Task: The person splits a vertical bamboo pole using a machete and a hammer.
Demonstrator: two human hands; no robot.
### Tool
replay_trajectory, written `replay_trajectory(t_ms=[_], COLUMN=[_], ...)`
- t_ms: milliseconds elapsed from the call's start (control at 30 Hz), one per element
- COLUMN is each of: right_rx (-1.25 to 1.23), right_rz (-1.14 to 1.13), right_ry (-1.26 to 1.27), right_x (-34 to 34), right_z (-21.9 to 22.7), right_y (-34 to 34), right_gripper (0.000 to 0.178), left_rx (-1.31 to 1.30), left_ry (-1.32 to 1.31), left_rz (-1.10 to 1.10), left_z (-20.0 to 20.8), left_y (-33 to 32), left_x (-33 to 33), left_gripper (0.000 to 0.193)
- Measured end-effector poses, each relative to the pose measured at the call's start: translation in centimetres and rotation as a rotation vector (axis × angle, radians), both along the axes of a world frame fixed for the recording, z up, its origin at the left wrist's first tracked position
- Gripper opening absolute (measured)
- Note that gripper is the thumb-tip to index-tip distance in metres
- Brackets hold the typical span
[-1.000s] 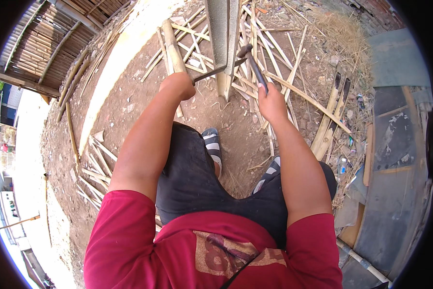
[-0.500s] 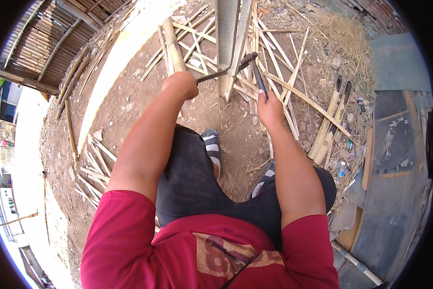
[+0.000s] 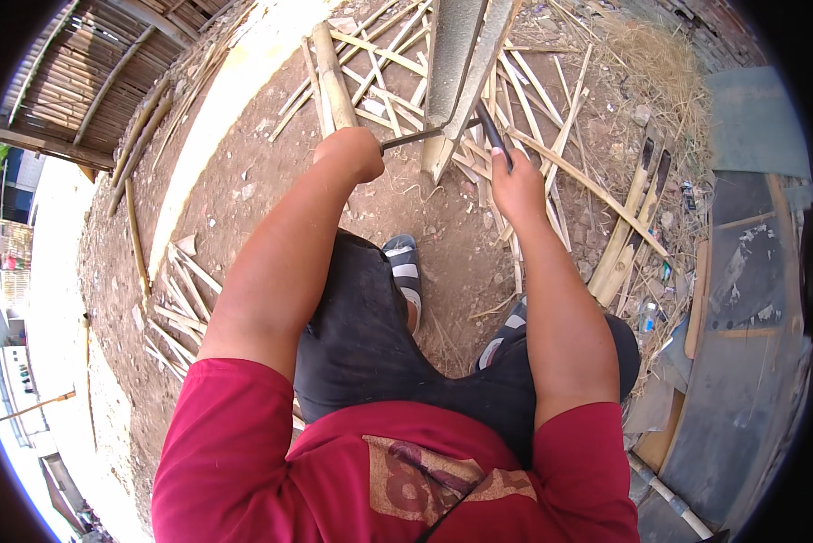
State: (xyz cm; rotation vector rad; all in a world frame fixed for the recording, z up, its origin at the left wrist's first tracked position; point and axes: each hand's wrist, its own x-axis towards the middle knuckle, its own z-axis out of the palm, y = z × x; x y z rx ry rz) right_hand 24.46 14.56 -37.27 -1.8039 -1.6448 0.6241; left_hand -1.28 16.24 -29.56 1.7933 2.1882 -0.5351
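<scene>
In front of me stands a long grey, speckled beam-like piece (image 3: 450, 68), tilted, with a dark gap along its length. My left hand (image 3: 350, 152) is closed around one end of a thin dark metal bar (image 3: 413, 138). The bar's far end reaches the beam near its lower tip, beside the gap. On the beam's right side, my right hand (image 3: 519, 188) grips the dark handle of a hammer (image 3: 493, 134), thumb along it. The hammer's head is hidden behind the beam. My sandalled feet (image 3: 405, 262) are apart on the dirt below.
Split pale strips (image 3: 565, 163) lie crisscrossed behind the beam and to its right. A thick round pole (image 3: 335, 81) lies beyond my left hand. More strips (image 3: 182, 299) are piled at the left. Dark sheets (image 3: 741, 262) line the right edge; dry straw (image 3: 655, 68) lies at back right.
The beam's upper part leans further right. The hammer's head, seen beside the beam before, has passed behind it. Both hands keep their grips, slightly further right in the view.
</scene>
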Motion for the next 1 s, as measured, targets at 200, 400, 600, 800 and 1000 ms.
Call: replay_trajectory(t_ms=[200, 400, 600, 800, 1000], right_rx=[0.222, -0.023, 0.193, -0.057, 0.224], right_rz=[-0.095, -0.091, -0.154, -0.053, -0.134], right_ry=[0.206, -0.034, 0.198, -0.017, 0.176], right_x=[0.7, 0.6, 0.5, 0.9, 1.4], right_z=[4.4, -1.9, 3.7, -1.4, 5.6], right_y=[0.4, -1.2, -0.2, -1.3, 0.3], right_gripper=[0.04, 0.045, 0.042, 0.041, 0.043], left_rx=[0.006, 0.005, 0.014, 0.023, -0.005], left_ry=[-0.056, -0.027, -0.081, -0.036, -0.051], left_rz=[0.035, 0.001, 0.018, 0.01, 0.012], left_z=[0.3, -1.3, -1.5, -2.3, -2.2], left_y=[0.7, 1.1, 1.4, 1.5, 1.4], left_x=[0.2, -1.3, -0.5, -0.8, -1.3], left_gripper=[0.036, 0.035, 0.034, 0.035, 0.034])
